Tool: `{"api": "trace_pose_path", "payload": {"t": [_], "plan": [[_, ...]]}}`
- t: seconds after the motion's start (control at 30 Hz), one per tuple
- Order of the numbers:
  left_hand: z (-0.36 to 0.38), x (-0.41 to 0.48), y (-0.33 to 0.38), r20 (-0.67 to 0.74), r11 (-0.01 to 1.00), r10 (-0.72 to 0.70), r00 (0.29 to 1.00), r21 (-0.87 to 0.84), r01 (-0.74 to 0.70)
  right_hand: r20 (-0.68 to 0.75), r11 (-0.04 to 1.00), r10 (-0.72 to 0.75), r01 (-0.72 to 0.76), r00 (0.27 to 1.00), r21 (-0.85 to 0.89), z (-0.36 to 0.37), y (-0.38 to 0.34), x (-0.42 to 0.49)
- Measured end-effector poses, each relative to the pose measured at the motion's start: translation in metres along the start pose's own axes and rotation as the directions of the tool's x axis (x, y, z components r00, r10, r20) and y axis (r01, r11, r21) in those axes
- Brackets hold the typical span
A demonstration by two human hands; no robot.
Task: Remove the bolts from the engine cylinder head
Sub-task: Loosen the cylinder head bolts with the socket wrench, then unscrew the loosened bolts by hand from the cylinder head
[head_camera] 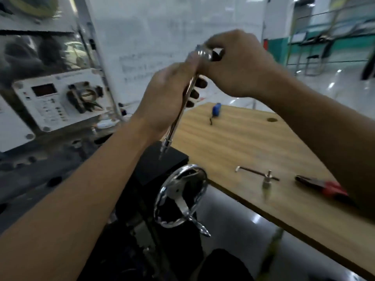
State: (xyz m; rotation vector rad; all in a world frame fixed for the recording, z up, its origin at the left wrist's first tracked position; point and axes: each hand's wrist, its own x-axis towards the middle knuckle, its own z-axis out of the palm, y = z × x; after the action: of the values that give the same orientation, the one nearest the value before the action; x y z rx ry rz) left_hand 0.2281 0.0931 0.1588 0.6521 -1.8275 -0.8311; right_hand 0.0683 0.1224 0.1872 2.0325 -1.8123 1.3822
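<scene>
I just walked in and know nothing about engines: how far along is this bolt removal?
Done: I cannot tell; one loose bolt-like piece lies on the wooden table beside an L-shaped key. In hand: the left hand grips the shaft of a long chrome wrench, the right hand holds its top. Left: the cylinder head is too blurred to count bolts.

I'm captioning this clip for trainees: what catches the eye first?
Centre frame, the left hand and right hand grip a long chrome ratchet wrench, pointing down. Below it sits a shiny chrome handwheel. On the wooden tabletop, right, lie red-handled pliers.
</scene>
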Motion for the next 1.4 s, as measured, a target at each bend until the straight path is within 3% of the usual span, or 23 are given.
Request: {"api": "trace_pose_path", "payload": {"t": [0.1,0.23,0.4,0.5,0.57,0.73,0.87,0.93,1.03,1.2,1.3,1.4], "plan": [[0.051,0.000,-0.049,0.170,0.979,-0.079,0.982,0.196,0.045,-0.024,0.963,0.266,-0.266,0.964,-0.030,-0.024,0.075,-0.018],[0.113,-0.016,-0.111,0.410,0.925,-0.175,0.895,0.379,0.007,0.011,0.819,0.566,-0.561,0.824,-0.121,-0.048,0.180,-0.064],[0.154,-0.006,-0.165,0.417,0.832,-0.297,0.859,0.554,0.018,-0.008,0.586,0.808,-0.804,0.590,-0.102,-0.051,0.270,-0.105],[0.165,0.006,-0.189,0.434,0.652,-0.474,0.766,0.758,-0.026,0.003,0.507,0.861,-0.858,0.509,-0.083,-0.046,0.305,-0.116],[0.171,0.010,-0.199,0.439,0.587,-0.503,0.745,0.806,-0.079,0.053,0.524,0.846,-0.806,0.531,-0.275,-0.045,0.321,-0.121],[0.178,0.017,-0.202,0.462,0.578,-0.475,0.749,0.805,-0.131,0.163,0.525,0.808,-0.567,0.566,-0.634,-0.050,0.328,-0.123],[0.178,0.014,-0.197,0.494,0.554,-0.518,0.698,0.816,-0.167,0.148,0.486,0.802,-0.488,0.579,-0.725,-0.044,0.331,-0.126],[0.179,0.011,-0.193,0.517,0.499,-0.555,0.651,0.834,-0.237,0.067,0.444,0.815,-0.546,0.576,-0.711,-0.041,0.325,-0.128],[0.176,0.004,-0.188,0.527,0.403,-0.616,0.586,0.850,-0.340,-0.040,0.395,0.743,-0.486,0.668,-0.779,-0.038,0.302,-0.124],[0.160,-0.005,-0.165,0.531,0.386,-0.702,0.474,0.843,-0.374,0.029,0.647,0.449,-0.303,0.893,-0.700,-0.022,0.243,-0.095],[0.140,-0.008,-0.144,0.509,0.426,-0.660,0.553,0.859,-0.282,0.141,0.837,0.235,-0.127,0.962,-0.532,0.000,0.191,-0.074],[0.106,-0.006,-0.113,0.535,0.496,-0.604,0.591,0.832,-0.247,0.334,0.915,0.111,0.036,0.936,-0.403,0.027,0.134,-0.062]]}}
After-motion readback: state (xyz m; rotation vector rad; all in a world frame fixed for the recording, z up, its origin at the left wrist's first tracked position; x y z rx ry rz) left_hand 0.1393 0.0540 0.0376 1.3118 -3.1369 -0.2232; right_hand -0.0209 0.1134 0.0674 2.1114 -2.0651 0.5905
